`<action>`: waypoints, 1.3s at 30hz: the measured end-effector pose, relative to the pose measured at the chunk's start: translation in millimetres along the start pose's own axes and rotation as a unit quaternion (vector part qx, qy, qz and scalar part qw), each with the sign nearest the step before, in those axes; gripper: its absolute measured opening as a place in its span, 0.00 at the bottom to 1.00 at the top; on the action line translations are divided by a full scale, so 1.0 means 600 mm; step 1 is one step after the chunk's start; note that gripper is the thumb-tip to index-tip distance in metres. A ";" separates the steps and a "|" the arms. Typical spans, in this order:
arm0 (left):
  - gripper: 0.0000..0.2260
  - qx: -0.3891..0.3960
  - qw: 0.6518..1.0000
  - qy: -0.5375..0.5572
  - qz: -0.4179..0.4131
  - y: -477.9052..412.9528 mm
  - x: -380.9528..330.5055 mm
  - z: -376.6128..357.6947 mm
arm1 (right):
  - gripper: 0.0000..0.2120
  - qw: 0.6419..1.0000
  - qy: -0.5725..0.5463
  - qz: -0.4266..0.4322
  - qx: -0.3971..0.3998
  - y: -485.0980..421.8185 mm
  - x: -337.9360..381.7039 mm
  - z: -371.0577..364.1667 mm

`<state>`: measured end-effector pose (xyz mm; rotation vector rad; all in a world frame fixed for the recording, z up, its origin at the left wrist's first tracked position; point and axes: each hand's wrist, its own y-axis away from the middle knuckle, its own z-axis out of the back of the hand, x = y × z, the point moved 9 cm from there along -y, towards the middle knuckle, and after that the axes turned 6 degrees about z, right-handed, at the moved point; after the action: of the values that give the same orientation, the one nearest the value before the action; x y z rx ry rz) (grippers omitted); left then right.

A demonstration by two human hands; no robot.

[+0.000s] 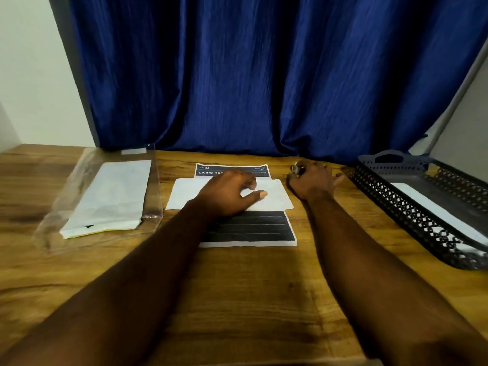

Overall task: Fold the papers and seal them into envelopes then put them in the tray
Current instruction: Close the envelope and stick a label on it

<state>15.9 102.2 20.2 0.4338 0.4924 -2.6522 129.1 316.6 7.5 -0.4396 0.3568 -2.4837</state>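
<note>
Left hand (227,194), fingers relaxed, rested on white paper envelope (184,196) over unfolded black-banded printed sheet (250,228); right hand (313,182), hold indeterminate. Folding judged pending.

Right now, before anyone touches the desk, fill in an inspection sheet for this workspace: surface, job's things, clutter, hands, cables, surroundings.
Surface: brown wooden table, grain showing.
Job's things: printed white paper with dark blocks at centre; flat white envelope lying across it; dark grey lattice plastic tray at right, holding a second white envelope; clear plastic sleeve of white envelopes at left.
Clutter: nothing seen.
Hands: left hand rests on the flat white envelope; right hand on the table beside the tray, something shiny at its fingers, too blurred to name.
Cables: nothing seen.
Surroundings: blue curtain behind; pale wall at left.
</note>
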 end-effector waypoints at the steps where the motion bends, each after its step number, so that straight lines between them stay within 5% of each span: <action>1: 0.22 -0.002 1.000 -0.001 0.003 0.000 0.001 0.001 | 0.21 1.000 -0.003 -0.004 -0.009 -0.001 -0.001 0.001; 5: 0.20 -0.009 1.000 -0.007 0.009 0.001 0.005 0.003 | 0.08 0.994 -0.064 -0.011 -0.084 0.004 -0.005 0.023; 9: 0.20 -0.039 0.999 -0.007 0.011 0.000 0.006 0.011 | 0.16 0.979 -0.164 0.000 -0.120 0.008 -0.002 0.032; 12: 0.20 -0.095 0.995 0.006 0.025 -0.001 0.013 0.025 | 0.11 0.930 -0.344 0.036 -0.127 0.021 0.024 0.043; 15: 0.22 -0.138 0.987 -0.054 0.056 -0.004 0.022 0.039 | 0.04 0.862 -0.500 0.070 -0.053 0.042 0.074 0.042; 19: 0.27 -0.157 0.981 -0.041 0.102 -0.003 0.043 0.038 | 0.04 0.854 -0.501 0.138 -0.001 0.069 0.123 0.036; 26: 0.24 -0.124 0.936 0.324 0.069 0.004 0.053 0.032 | 0.04 0.786 -0.583 0.182 0.098 0.088 0.167 0.023; 35: 0.17 -0.148 0.891 0.424 0.063 -0.010 0.067 0.037 | 0.10 0.759 -0.621 0.148 0.131 0.099 0.175 0.010; 39: 0.13 -0.154 0.883 0.437 0.074 -0.013 0.077 0.034 | 0.11 0.778 -0.602 0.137 0.112 0.093 0.172 0.003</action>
<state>-32.1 85.8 23.6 1.4966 1.0613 -2.0417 77.9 211.5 13.5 -1.5767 -0.3788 -1.4828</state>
